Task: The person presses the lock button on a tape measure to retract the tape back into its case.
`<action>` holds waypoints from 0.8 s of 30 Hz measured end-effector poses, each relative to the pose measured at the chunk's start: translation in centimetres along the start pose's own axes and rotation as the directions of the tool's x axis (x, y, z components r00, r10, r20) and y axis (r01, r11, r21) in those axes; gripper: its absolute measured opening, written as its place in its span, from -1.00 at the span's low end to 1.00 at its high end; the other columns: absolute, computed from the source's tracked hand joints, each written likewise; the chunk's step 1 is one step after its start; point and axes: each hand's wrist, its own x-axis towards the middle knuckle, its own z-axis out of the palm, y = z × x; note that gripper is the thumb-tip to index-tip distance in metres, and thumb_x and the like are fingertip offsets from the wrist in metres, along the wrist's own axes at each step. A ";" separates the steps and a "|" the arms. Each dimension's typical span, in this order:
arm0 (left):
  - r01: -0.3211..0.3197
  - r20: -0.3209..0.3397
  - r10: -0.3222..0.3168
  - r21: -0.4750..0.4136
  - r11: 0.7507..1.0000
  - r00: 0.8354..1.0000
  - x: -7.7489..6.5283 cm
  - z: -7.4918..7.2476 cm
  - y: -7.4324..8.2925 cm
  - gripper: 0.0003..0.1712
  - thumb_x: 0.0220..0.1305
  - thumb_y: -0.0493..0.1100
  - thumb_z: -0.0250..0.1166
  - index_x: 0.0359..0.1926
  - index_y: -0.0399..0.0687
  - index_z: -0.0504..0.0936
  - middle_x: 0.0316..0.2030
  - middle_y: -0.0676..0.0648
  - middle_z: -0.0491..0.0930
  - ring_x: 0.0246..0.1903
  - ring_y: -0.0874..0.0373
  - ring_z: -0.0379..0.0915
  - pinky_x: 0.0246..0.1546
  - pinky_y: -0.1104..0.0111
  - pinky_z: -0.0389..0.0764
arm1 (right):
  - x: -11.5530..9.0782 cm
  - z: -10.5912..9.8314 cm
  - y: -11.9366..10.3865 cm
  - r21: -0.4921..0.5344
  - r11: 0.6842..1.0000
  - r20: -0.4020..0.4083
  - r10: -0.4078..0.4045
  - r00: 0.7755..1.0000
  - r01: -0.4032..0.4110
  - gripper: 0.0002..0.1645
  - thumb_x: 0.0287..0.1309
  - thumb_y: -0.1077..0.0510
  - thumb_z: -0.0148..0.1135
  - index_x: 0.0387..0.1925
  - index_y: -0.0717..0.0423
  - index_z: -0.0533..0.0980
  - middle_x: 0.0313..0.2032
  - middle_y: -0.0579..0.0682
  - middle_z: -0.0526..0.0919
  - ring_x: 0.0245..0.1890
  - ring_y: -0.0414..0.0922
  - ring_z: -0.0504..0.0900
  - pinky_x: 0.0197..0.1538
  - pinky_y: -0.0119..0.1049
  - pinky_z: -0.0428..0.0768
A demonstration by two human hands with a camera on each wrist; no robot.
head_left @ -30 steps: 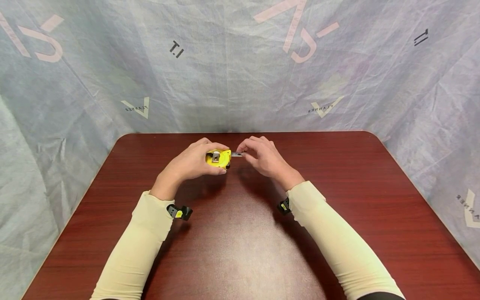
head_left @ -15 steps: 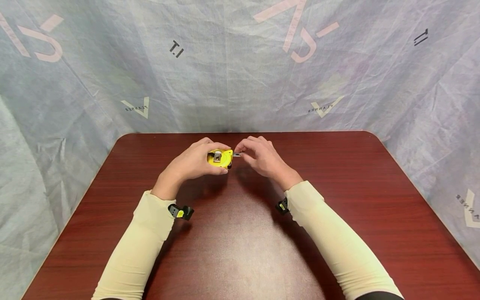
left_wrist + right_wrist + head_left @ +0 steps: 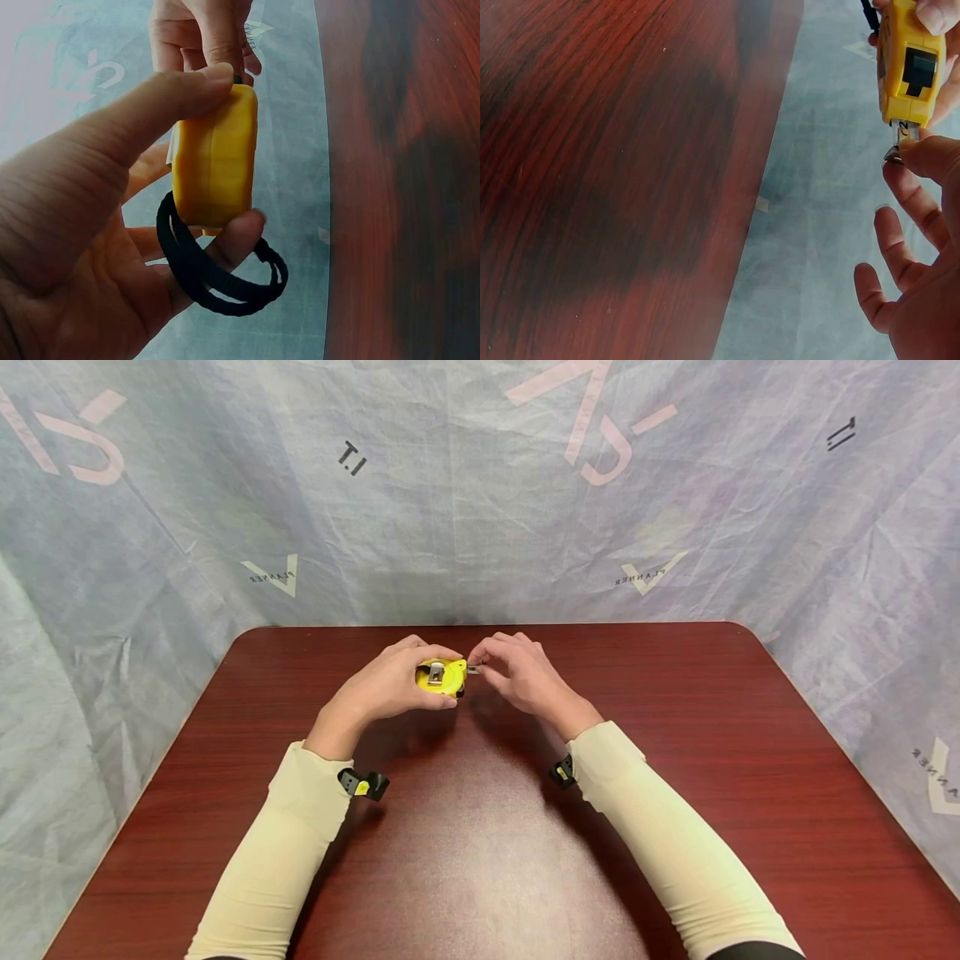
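My left hand (image 3: pixel 382 683) grips a yellow tape measure (image 3: pixel 447 678) by its case, thumb on one edge and fingers on the other. A metal belt clip (image 3: pixel 436 673) shows on the case's upper face. In the left wrist view a black wrist strap (image 3: pixel 217 281) loops from the case, past a finger. My right hand (image 3: pixel 525 673) pinches the end of the short blade (image 3: pixel 904 132) between thumb and forefinger, its other fingers spread loosely. A black lock button (image 3: pixel 919 69) sits on the case's front. Both hands are held above the table.
A reddish-brown wooden table (image 3: pixel 480 860) lies below, with rounded far corners. Grey printed cloth (image 3: pixel 450 510) hangs behind and at both sides. A black camera mount sits on each wrist (image 3: pixel 365 783).
The exposed blade between case and right fingers has become shorter. My hands have drawn slightly closer together, the left shifting right and the right shifting left.
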 end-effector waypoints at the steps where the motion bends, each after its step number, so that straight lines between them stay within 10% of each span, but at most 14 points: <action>1: 0.001 -0.001 -0.001 0.000 1.000 1.000 0.0 0.0 0.0 -0.25 0.04 0.09 0.62 0.29 0.20 0.63 -0.01 -0.07 0.50 -0.01 0.04 0.41 -0.02 0.13 0.46 | 0.0 0.0 0.0 0.000 1.000 -0.001 0.000 1.000 0.000 -0.85 0.30 0.25 0.39 -0.16 -0.05 0.66 -0.12 -0.16 0.68 -0.04 -0.02 0.50 0.00 0.02 0.35; 24: 0.018 0.010 -0.018 0.004 1.000 1.000 0.0 0.1 0.0 -0.25 0.04 0.09 0.62 0.30 0.20 0.63 0.00 -0.07 0.49 -0.01 0.04 0.40 -0.01 0.13 0.46 | 0.0 0.3 0.1 -0.007 1.000 -0.011 -0.008 1.000 0.008 -0.89 0.31 0.16 0.42 -0.16 -0.02 0.65 -0.15 -0.13 0.69 -0.03 0.02 0.52 0.01 0.04 0.36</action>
